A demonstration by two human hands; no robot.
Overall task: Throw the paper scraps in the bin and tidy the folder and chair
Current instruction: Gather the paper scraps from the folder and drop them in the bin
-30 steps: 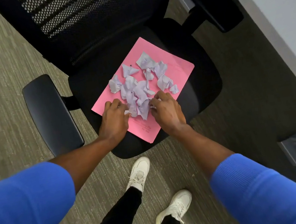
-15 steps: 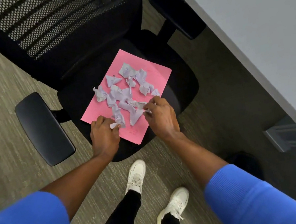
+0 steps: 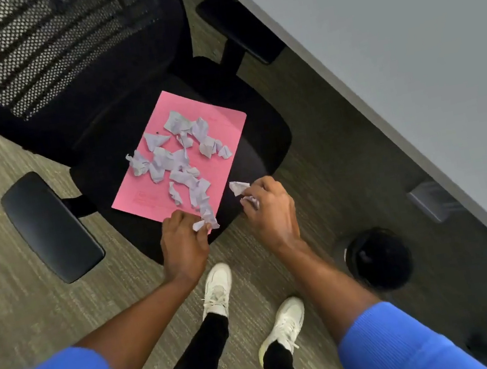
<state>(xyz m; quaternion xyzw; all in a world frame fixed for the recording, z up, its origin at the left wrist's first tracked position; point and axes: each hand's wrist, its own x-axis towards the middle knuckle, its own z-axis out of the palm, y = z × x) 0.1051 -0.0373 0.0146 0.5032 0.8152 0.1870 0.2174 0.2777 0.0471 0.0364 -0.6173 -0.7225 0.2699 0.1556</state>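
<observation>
A pink folder (image 3: 227,129) lies flat on the seat of a black office chair (image 3: 265,152). Several crumpled pale lilac paper scraps (image 3: 168,161) are scattered over it. My left hand (image 3: 183,246) is at the folder's near corner, its fingers closed on a small scrap (image 3: 199,225). My right hand (image 3: 269,212) is just off the folder's right edge, over the seat, gripping paper scraps, one of which (image 3: 239,187) sticks out from the fingertips. A round black bin (image 3: 378,258) stands on the floor to the right of my right forearm.
A grey desk top (image 3: 392,65) runs diagonally along the right, with a desk leg (image 3: 433,202) below it. The chair's armrests (image 3: 51,227) stick out left and far right. My feet in white shoes (image 3: 217,290) stand on grey-green carpet in front of the chair.
Both hands have pulled back from the pile toward me, each with scraps pinched in it; the right has moved off the folder to the right. The view has swung, bringing the bin into sight.
</observation>
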